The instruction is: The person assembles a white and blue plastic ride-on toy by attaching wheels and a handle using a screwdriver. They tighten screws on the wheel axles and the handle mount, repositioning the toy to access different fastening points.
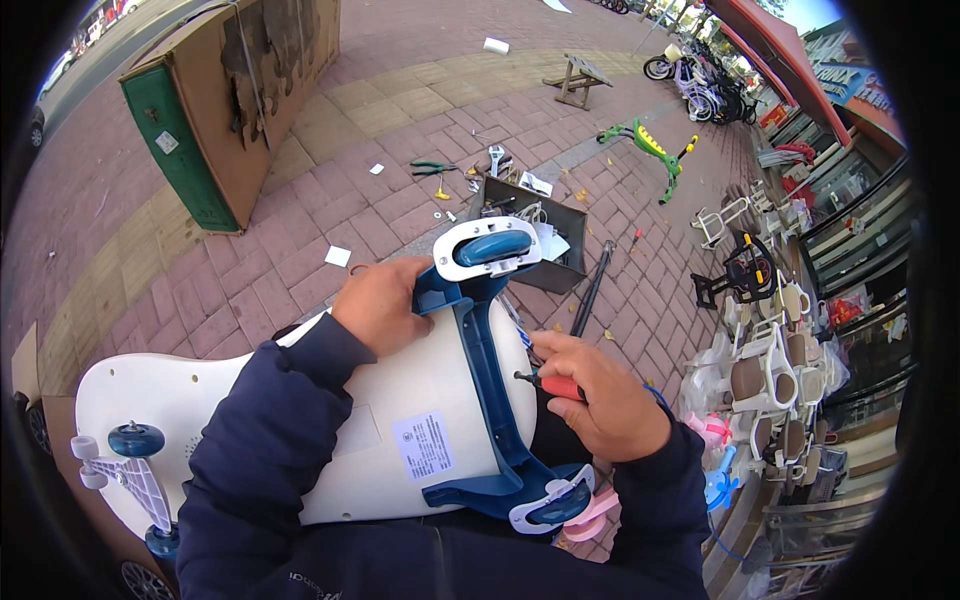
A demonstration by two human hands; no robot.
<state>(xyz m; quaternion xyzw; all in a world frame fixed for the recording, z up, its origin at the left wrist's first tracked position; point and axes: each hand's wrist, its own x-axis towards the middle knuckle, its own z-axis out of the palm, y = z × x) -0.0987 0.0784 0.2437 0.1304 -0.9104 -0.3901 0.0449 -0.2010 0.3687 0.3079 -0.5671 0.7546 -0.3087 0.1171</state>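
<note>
An upturned white ride-on toy body lies across my lap, with a printed label on its underside. Across its right end runs a dark blue wheel bracket, with a far wheel and a near wheel in white housings. My left hand grips the bracket's far end, just below the far wheel. In my right hand is a red-handled screwdriver, its dark shaft pointing left at the body's right end. At the left end sits a pale caster frame with blue wheels.
Beyond the toy, a metal toolbox holds parts, with pliers and a wrench nearby. A black bar lies on the paving. Farther off are a large cardboard box, a stool and a green scooter. White frames crowd the right.
</note>
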